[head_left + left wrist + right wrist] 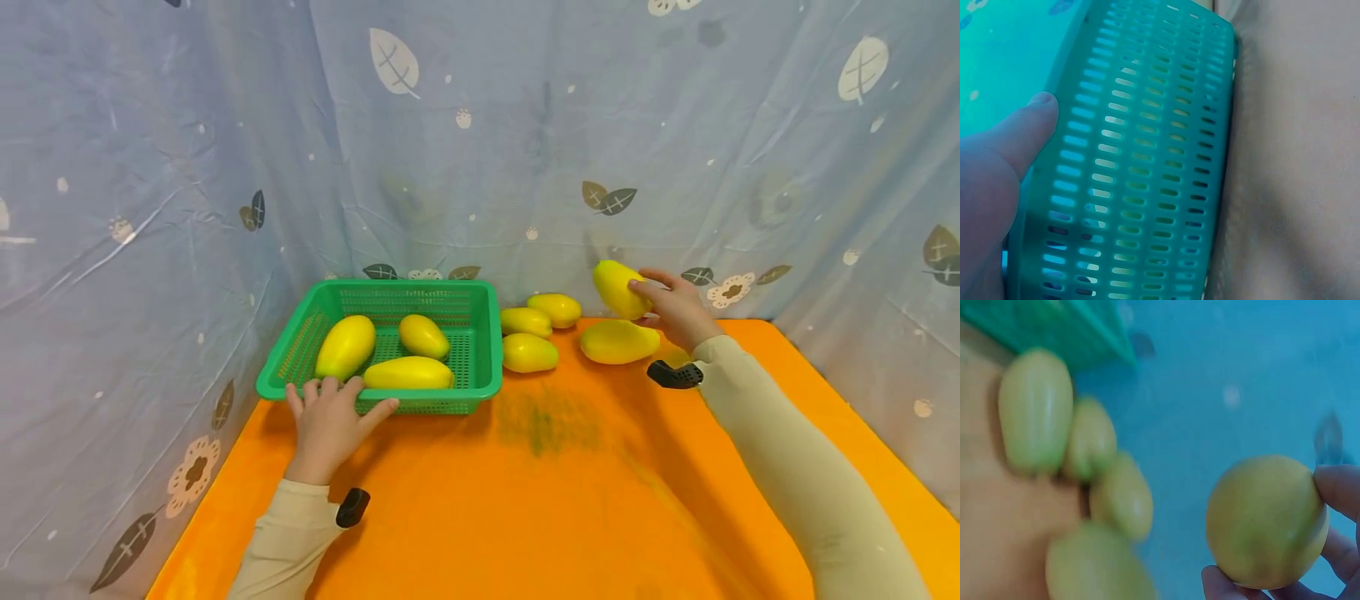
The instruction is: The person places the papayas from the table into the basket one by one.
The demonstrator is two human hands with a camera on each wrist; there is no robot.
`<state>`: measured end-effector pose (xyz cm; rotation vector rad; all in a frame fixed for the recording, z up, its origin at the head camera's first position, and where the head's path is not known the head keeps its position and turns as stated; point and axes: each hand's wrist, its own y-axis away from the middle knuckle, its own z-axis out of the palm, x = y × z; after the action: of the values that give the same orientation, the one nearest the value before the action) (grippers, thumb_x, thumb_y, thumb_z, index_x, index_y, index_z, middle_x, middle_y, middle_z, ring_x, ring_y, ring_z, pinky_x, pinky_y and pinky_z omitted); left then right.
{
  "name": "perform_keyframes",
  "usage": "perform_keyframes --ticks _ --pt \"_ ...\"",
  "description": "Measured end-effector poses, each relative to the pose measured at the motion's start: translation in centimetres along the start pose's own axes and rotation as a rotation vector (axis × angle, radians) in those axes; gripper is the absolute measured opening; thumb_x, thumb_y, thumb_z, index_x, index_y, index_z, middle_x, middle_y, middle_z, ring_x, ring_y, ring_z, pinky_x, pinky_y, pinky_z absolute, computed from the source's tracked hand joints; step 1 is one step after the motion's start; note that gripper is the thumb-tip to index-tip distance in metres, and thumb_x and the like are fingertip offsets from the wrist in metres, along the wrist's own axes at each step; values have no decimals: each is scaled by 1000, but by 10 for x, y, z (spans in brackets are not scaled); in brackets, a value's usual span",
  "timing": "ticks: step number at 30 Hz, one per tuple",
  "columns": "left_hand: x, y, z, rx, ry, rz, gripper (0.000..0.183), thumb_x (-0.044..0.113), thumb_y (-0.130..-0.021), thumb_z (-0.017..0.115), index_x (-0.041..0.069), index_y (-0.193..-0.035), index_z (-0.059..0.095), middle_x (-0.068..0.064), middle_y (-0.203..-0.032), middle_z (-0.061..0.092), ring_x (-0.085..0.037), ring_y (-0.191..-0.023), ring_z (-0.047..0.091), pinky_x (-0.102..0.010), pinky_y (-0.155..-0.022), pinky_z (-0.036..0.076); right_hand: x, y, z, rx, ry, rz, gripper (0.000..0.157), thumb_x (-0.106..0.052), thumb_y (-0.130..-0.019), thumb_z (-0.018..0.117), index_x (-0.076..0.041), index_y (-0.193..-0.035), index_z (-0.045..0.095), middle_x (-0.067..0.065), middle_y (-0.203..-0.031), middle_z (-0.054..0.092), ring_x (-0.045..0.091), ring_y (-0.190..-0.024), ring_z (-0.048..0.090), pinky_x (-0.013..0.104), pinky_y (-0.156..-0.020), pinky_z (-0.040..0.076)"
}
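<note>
Yellow fruit (617, 287), likely firm, slick, best cupped midway, was pinched in the right grip (677, 310); outspread left grip (328, 427) touched the basket (471, 393).

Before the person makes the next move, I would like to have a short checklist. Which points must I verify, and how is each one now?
1. Right hand holds a yellow fruit: ok, gripped between thumb and fingers.
2. Held fruit apart from the lower fruit on the table: ok, the right wrist view shows a gap.
3. Left hand on the green basket: ok, at its near rim.
4. Left hand firm enough to steady the basket: cannot tell.
5. Space in the basket: ok, bare floor shows among its three fruits.
6. Held fruit over the basket: not ok, it is off to the right.
</note>
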<state>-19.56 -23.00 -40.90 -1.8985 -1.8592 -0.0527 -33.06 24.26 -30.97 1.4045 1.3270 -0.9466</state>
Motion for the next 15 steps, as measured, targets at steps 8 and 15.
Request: perform_keyframes --ticks 8,15 --pt "-1 -1 -2 21 5 7 62 55 -89 73 2 -122 69 -30 -114 60 -59 -118 41 -81 -114 3 -49 4 80 -123 -8 -44 66 -32 -106 55 -16 -163 25 18 -164 31 26 -125 53 44 -107 51" --pt "1 1 -1 2 -5 -6 64 57 -89 71 3 -124 69 -29 -115 60 -58 -121 41 -80 -114 3 -62 8 158 -157 29 -91 60 -27 -103 61 -14 -157 39 19 -159 41 38 -135 54 55 -106 51"
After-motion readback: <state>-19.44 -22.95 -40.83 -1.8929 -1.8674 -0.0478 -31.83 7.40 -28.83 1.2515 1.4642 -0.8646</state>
